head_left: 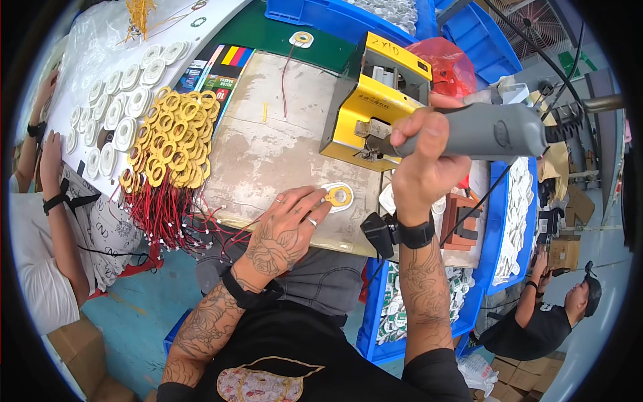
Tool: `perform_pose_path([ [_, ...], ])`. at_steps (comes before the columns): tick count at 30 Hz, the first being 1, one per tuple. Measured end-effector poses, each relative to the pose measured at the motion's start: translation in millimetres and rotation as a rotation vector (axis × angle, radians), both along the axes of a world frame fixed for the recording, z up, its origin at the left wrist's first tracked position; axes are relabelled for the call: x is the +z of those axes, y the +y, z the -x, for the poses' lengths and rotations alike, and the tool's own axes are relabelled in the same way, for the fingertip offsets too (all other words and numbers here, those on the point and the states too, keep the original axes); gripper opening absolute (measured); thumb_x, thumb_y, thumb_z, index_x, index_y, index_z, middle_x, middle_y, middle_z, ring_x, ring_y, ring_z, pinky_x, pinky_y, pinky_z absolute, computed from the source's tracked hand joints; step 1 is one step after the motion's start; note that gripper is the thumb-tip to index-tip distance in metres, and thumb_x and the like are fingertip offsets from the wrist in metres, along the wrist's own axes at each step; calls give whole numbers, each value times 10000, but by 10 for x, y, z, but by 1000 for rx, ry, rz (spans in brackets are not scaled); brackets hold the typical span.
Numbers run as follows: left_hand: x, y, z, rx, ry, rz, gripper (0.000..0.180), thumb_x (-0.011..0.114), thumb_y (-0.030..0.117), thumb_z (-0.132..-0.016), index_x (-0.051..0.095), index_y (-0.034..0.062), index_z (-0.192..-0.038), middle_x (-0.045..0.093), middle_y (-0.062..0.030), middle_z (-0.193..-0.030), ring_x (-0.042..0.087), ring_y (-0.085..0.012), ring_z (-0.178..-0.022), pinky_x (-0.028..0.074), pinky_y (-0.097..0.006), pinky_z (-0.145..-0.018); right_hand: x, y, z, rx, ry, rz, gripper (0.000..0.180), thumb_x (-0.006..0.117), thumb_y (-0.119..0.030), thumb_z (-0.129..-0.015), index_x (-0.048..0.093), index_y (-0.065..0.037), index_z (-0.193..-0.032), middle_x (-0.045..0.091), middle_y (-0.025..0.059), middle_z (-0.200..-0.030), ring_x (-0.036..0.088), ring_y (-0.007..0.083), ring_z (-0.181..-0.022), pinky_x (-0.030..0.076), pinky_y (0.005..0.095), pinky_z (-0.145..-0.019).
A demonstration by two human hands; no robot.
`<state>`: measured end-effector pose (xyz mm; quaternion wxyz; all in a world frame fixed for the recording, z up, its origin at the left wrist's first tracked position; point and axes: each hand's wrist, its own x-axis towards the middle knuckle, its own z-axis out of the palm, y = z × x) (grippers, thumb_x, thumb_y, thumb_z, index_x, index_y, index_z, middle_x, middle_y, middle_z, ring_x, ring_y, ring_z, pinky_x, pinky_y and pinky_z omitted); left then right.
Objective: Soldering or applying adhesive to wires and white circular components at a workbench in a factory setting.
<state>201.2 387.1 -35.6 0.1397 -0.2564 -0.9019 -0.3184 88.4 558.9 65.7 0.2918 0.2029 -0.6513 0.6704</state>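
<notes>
My right hand (429, 151) is wrapped round a grey electric screwdriver (492, 130), held nearly level. The driver's tip end meets the metal outlet on the front of a yellow screw feeder (368, 100); the exact contact is hidden. On the worn board, the fingertips of my left hand (284, 224) press against the left edge of a white round housing (349, 191). A yellow ring-shaped circuit board (329, 196) sits inside that housing. My left thumb is out of sight. Further back lies another white housing with a yellow ring (302, 38) and a thin dark-red wire.
At left, yellow ring boards (171, 137) are heaped with red wires (161, 218) hanging off the edge, beside white housings (124, 134). Blue bins of parts (367, 328) flank the right. A red-brown fixture (457, 231) stands near my right wrist. Co-workers sit both sides.
</notes>
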Motion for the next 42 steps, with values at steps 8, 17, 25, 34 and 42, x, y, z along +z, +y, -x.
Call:
perform_pose_path([
  [8,-41,-4,-7,7,19,-24,417,643,-28,-842,722,61,-1242,661,-87,-1369,615,-297,-1275,542,-436,-1041,-32,23,-39,6,-78,-35,351,608,-293,-1096,572,33,-1219,577,75,-764,556,163,-612,480,340,-582],
  [17,6,-5,-11,28,-12,-19,415,644,10,-852,730,62,-1254,665,-91,-1340,618,-292,-1266,549,-436,-1031,-398,-181,-559,175,-238,55,525,704,-323,-1028,532,84,-1313,585,81,-751,558,164,-608,497,334,-578],
  [25,-33,0,-29,39,-21,-20,408,642,35,-857,736,56,-1253,668,-88,-1327,622,-287,-1255,554,-438,-1022,-543,-216,-596,203,-297,93,447,707,-280,-1021,535,64,-1248,582,80,-754,556,165,-616,494,328,-578],
  [34,-29,8,-24,27,-3,-10,407,636,19,-852,733,43,-1247,664,-100,-1342,625,-305,-1250,555,-440,-1025,-660,-153,-617,219,-411,99,355,725,-177,-1005,552,37,-1230,627,60,-845,605,143,-713,515,305,-659],
  [42,131,-69,-134,90,-5,-143,385,674,-75,-879,688,28,-1249,657,-156,-1349,652,-353,-1201,561,-451,-1005,-146,-175,-734,-35,-12,153,521,736,-185,-978,478,19,-1382,665,135,-1093,656,231,-1010,538,381,-886],
])
